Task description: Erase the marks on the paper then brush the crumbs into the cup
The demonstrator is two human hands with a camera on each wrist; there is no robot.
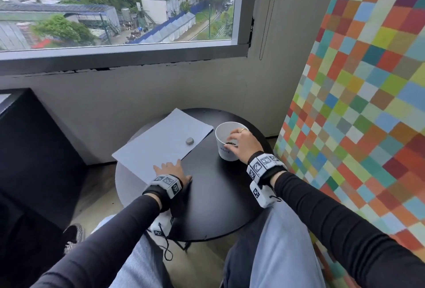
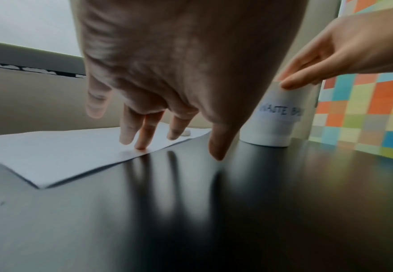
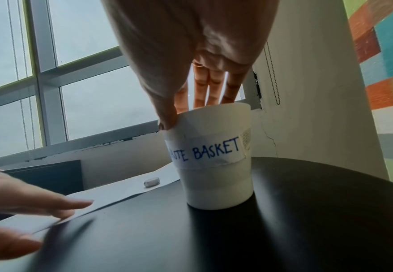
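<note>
Handwritten "BASKET" label shows only from the right wrist; right hand (image 3: 191,60) grips white paper cup (image 3: 216,165), dark bits inside; left hand (image 1: 171,169) flat on white paper sheet (image 1: 161,140).

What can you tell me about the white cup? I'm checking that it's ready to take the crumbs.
The cup is white, apparently paper, tapering toward its base. It stands upright and open-topped on the black round table, just right of the paper sheet. A taped white label on its side, handwritten in blue, reads "BASKET" after partly hidden letters. The right hand grasps its top, thumb on the outer wall below the rim, fingers over the far edge. Something dark shows inside.
</note>
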